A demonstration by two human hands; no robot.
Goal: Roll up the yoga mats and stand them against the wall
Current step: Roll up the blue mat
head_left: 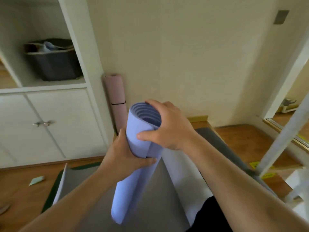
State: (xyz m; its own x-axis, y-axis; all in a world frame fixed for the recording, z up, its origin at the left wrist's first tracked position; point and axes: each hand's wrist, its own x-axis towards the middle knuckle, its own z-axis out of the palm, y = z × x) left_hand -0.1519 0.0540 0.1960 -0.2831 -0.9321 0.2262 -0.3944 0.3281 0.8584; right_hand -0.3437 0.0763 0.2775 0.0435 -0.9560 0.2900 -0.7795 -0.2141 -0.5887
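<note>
Blue yoga mat (133, 164), rolled, held off the floor at frame centre, tilted with its open spiral end up toward 12 o'clock and its lower end toward 7 o'clock. Left hand (124, 156) wraps the roll from below and the side, fingers curled round it. Right hand (165, 128) grips just under the top rim, thumb across the outer flap, fingers over the far edge.

Handling, judged: foam, light enough for two hands with ease; soft and springy, so the loose outer flap will want to unroll. Best grip is across that flap seam, as the right hand has it, with a second hand lower down for support. Surface looks matte, not slippery.

Count: one pink rolled mat (116, 101), upright at 11 o'clock, against the wall (184, 56) beside the white cabinet (55, 124), with a black band round it. One blue roll in hand. On the floor (247, 141) beneath, at least one grey mat (150, 198) lies flat; a dark green edge at 8 o'clock may be another, but blur leaves that unsure.
</note>
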